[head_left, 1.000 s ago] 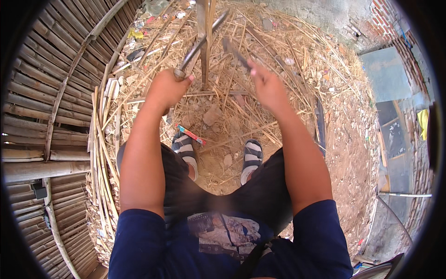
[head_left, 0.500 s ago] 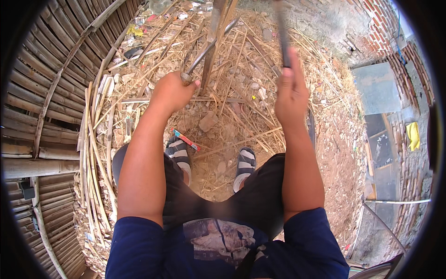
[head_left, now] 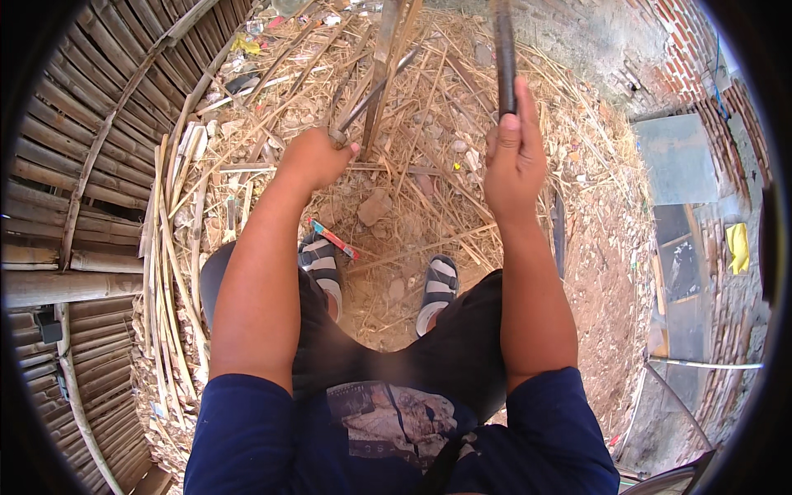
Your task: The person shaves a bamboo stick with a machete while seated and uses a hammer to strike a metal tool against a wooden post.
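Observation:
My left hand (head_left: pixel 317 158) is closed round the handle of a long, narrow-bladed knife (head_left: pixel 369 99). The blade slants up and away to the right, crossing an upright split piece of bamboo (head_left: pixel 382 66). Whether the edge is sunk in the bamboo or only against it, I cannot tell. On the right, my right hand (head_left: pixel 517 165) grips a dark, thick stick (head_left: pixel 505 70), raised nearly straight up; its far end is blurred and runs out at the top edge. A gap separates the stick from the blade.
Straw, bamboo splinters and stones litter the ground. Between my sandaled feet lie a flat stone (head_left: pixel 374 208) and, by the left foot, a red-and-blue wrapper (head_left: pixel 333 238). Long bamboo strips (head_left: pixel 169 272) lie along the bamboo wall (head_left: pixel 74 165); a grey sheet (head_left: pixel 676 157) leans at right.
My right hand has tipped the stick slightly more upright and come down a little. My left hand and the knife hold nearly the same place; the whole view has shifted slightly.

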### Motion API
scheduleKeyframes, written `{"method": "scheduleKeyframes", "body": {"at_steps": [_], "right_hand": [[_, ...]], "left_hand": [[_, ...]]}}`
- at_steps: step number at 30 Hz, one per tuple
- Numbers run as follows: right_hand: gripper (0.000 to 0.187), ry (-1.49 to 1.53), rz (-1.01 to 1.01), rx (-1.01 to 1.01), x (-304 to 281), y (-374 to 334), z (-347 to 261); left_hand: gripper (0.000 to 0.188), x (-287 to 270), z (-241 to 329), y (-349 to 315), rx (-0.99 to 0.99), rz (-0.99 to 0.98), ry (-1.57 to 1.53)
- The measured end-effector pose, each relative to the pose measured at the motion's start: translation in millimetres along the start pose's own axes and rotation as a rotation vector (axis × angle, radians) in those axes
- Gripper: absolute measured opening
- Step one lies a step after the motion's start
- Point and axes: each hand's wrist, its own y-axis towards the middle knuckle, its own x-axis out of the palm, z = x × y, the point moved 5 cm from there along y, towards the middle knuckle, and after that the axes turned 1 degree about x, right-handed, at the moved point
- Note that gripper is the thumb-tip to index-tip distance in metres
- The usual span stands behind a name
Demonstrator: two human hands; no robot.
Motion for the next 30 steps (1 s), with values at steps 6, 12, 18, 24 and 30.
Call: {"method": "scheduleKeyframes", "body": {"at_steps": [6, 12, 18, 24, 30], "right_hand": [[0.041, -0.308, -0.453, 0.46, 58.8, -45.3, 72.1], [0.042, -0.167, -0.344, 0.571, 49.7, -27.5, 60.5], [0.041, 0.063, -0.055, 0.36, 28.8, -10.7, 47.0], [0.042, -0.25, -0.294, 0.327, 62.2, -62.8, 101.4], [0.042, -0.093, -0.248, 0.557, 51.3, -37.6, 76.8]], "left_hand": [[0.055, 31.7, -23.3, 16.0, 0.09, -0.106, 0.184], [0.045, 41.9, -29.3, 15.3, -0.034, -0.085, 0.117], [0.053, 36.3, -18.6, 11.0, -0.032, -0.028, 0.084], [0.057, 54.3, -30.6, 21.6, 0.004, -0.023, 0.142], [0.059, 61.8, -50.2, 25.1, -0.108, -0.106, 0.123]]}}
